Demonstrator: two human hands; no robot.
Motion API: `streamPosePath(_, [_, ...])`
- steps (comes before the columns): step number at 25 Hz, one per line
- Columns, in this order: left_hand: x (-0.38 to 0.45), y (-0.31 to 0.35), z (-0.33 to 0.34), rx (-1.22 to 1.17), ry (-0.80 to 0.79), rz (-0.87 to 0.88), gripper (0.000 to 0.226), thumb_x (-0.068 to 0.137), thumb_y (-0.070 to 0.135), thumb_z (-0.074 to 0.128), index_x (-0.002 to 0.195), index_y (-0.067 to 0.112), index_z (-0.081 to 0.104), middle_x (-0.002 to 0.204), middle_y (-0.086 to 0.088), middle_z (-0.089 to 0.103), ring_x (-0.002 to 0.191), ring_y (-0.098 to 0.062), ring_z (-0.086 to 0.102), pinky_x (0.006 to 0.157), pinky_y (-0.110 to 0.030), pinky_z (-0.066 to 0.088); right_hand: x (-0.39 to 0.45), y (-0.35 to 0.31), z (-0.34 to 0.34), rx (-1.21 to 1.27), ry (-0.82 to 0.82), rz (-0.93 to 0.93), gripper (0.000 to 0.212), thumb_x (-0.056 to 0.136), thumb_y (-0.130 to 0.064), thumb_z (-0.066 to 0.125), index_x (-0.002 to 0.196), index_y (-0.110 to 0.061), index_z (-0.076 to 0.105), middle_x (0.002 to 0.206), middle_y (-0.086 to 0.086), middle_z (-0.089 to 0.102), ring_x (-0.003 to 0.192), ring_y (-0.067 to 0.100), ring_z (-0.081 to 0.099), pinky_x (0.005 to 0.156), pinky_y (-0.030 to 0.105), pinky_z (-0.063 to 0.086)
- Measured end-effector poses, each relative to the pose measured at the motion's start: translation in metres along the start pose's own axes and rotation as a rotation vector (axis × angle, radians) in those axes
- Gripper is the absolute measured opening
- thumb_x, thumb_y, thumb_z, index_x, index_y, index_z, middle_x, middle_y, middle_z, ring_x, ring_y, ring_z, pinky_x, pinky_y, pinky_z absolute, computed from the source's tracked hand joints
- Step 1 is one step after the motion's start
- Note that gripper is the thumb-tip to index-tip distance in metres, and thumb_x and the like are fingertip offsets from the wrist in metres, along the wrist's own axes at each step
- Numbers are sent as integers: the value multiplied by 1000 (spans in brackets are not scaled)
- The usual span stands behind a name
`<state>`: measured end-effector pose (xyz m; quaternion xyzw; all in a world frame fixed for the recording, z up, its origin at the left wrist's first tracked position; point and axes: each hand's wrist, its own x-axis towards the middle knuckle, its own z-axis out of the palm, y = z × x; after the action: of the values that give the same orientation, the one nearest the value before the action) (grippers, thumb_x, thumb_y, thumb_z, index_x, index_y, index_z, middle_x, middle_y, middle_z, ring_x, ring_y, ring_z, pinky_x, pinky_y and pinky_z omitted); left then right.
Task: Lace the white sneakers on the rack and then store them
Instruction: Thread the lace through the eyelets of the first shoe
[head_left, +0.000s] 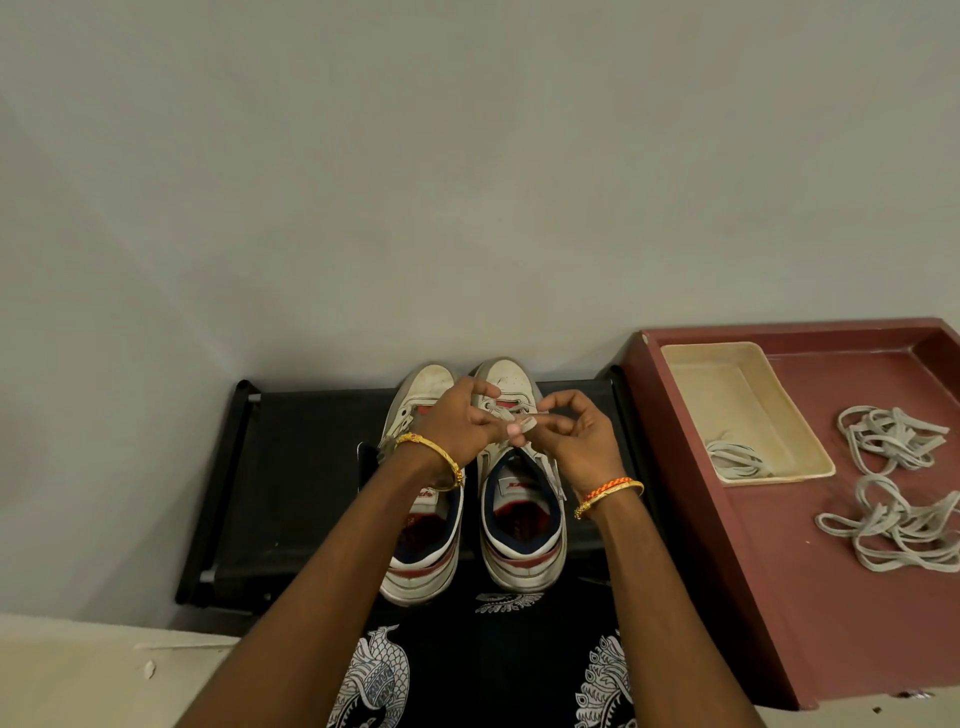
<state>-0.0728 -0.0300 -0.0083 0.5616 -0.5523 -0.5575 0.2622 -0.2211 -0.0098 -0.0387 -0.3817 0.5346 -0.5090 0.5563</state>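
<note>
The lace (511, 415) lies crosswise over the eyelets of the right sneaker (519, 499), which stands toes to the wall beside the left sneaker (423, 519) on the black rack (301, 467). My left hand (462, 418) and right hand (576, 431) meet above the shoe's tongue, fingers curled and pinching the lace between them. The shoe's long axis runs away from me, so I judge the next pull goes sideways, with both hands about equally near.
</note>
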Motion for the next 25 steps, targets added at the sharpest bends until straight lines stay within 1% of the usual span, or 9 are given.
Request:
streamPosePath(2, [6,2,-4,80,-71,7,42,82,10,69,121,12,52,83,-6,70,90,-16,65,89,-26,45,0,-1,-2,-44,-66,-37,25,79,13,65,88,-9,58,64,2,71,64,12,70,66,21,54])
streamPosePath(6, [14,3,-8,214,-32,43,27,82,12,70,108,7,70,102,-13,71,101,-20,64,98,-33,45,0,-6,-7,-101,-193,-76,18,82,10,62,92,-5,66,75,3,73,72,14,71,72,21,55])
streamPosePath(9, [14,2,-7,290,-27,71,26,83,19,70,107,11,71,100,-10,72,99,-13,61,100,-34,43,4,-1,-5,-181,-135,-98,14,84,9,60,86,-3,67,70,-4,72,69,8,70,69,18,54])
streamPosePath(11, [14,4,-6,561,49,169,26,85,31,66,108,20,72,99,-4,73,99,-14,60,98,-37,41,9,2,-1,-189,-90,-88,14,85,7,61,84,-6,66,66,-6,71,64,5,68,64,18,54])
streamPosePath(15, [14,10,-2,1295,65,567,29,94,32,48,117,27,66,101,2,68,107,-18,49,88,-32,29,17,6,0,-230,-53,-20,6,87,2,61,91,2,66,56,-6,67,49,2,61,48,17,49])
streamPosePath(18, [15,-3,-5,1412,188,1059,12,73,23,70,84,20,75,68,5,70,73,-19,60,67,-27,37,22,2,1,-260,-61,71,12,88,0,60,97,6,66,56,-4,66,47,3,58,43,14,45])
streamPosePath(19, [14,-5,-7,1431,206,1107,13,67,23,78,80,20,75,65,6,68,70,-19,60,63,-26,39,23,0,2,-270,-66,99,12,88,-1,61,97,5,67,60,0,66,50,5,58,43,15,45])
streamPosePath(22, [8,2,-6,1422,171,842,21,75,32,72,95,25,74,84,8,67,92,-19,54,75,-32,38,24,-1,-1,-309,23,103,6,88,-7,62,93,-8,66,79,8,67,69,19,65,59,25,55])
streamPosePath(25, [17,9,-13,1121,43,270,28,92,40,51,114,30,66,118,5,56,119,-21,38,95,-38,28,10,-4,-4,-471,190,31,11,89,-21,62,81,-15,66,81,9,67,76,20,63,72,34,52])
